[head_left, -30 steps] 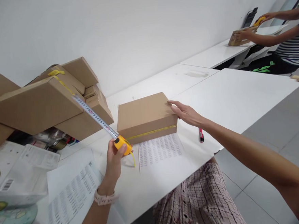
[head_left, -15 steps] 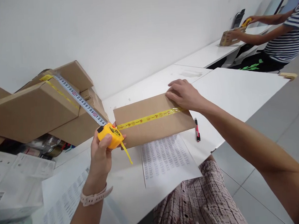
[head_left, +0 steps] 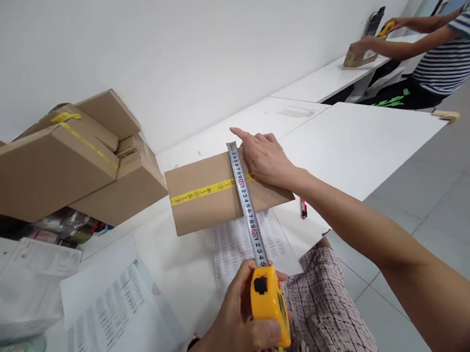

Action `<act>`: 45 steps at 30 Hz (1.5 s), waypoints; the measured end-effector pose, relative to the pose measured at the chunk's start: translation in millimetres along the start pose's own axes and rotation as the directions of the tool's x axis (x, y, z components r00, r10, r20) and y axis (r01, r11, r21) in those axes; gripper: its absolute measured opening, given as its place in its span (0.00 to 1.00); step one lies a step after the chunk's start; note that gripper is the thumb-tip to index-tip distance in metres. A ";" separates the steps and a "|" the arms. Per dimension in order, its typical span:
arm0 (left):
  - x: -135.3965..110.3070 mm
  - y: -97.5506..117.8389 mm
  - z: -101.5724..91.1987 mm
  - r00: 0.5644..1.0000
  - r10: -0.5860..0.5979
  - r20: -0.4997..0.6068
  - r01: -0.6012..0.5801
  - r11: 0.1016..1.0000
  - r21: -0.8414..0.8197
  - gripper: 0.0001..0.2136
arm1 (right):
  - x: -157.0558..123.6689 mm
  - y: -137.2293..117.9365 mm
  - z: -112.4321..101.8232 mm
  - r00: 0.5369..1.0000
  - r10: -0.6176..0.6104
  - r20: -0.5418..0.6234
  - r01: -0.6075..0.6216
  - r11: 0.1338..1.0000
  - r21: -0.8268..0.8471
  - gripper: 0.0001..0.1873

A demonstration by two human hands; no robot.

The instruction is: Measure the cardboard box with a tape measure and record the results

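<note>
My left hand (head_left: 245, 320) is wrapped round a yellow tape measure (head_left: 270, 307) near the table's front edge. Its metal blade (head_left: 248, 207) is pulled out and runs across a flat brown cardboard box (head_left: 201, 216), crossing the strip of yellow printed tape (head_left: 196, 193). The blade's end hook is at the box's far edge. Beside it, my right hand (head_left: 266, 157) grips the far right part of the box, index finger stretched out past the hook; its thumb is hidden. A printed sheet (head_left: 228, 251) lies partly under the box.
Brown cardboard boxes (head_left: 49, 162) are piled at the left, above white boxes (head_left: 33, 281). More printed sheets (head_left: 103, 308) lie at the front left. A red and black pen (head_left: 303, 209) is right of the box. At the far right, a person in a striped shirt (head_left: 447, 54) handles a small box (head_left: 358, 55).
My left hand has swung the tape measure from the box's left end to its front, laying the blade across the box. My right hand has shifted left along the far edge, index finger now extended.
</note>
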State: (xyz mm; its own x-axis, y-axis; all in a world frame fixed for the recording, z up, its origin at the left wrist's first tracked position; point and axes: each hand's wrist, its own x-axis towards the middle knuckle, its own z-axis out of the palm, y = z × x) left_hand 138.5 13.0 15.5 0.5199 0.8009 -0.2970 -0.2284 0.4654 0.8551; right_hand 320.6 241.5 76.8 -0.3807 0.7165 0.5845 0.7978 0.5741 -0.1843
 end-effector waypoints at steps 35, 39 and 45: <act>0.0 -52.1 -17.8 0.991 0.126 -0.037 -0.123 0.990 0.069 0.36 | -1.9 1.5 4.4 0.998 -0.058 -0.010 0.057 0.992 -0.113 0.26; -7.8 -61.6 -23.4 0.940 0.310 -0.143 -0.230 0.885 0.404 0.35 | -12.9 -4.5 2.9 0.998 -0.024 -0.062 0.017 0.993 -0.116 0.31; -0.9 -72.1 -38.0 0.940 0.257 -0.226 -0.107 0.848 0.519 0.34 | -60.8 -25.1 -2.5 0.989 -0.079 -0.123 0.067 0.993 -0.093 0.33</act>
State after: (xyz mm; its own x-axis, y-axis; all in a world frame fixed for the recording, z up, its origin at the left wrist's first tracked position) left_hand 123.2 -7.0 -62.0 0.2442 0.9572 -0.1551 0.1779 0.1131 0.9775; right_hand 324.9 182.5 47.9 -0.3817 0.6149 0.6900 0.8105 0.5816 -0.0700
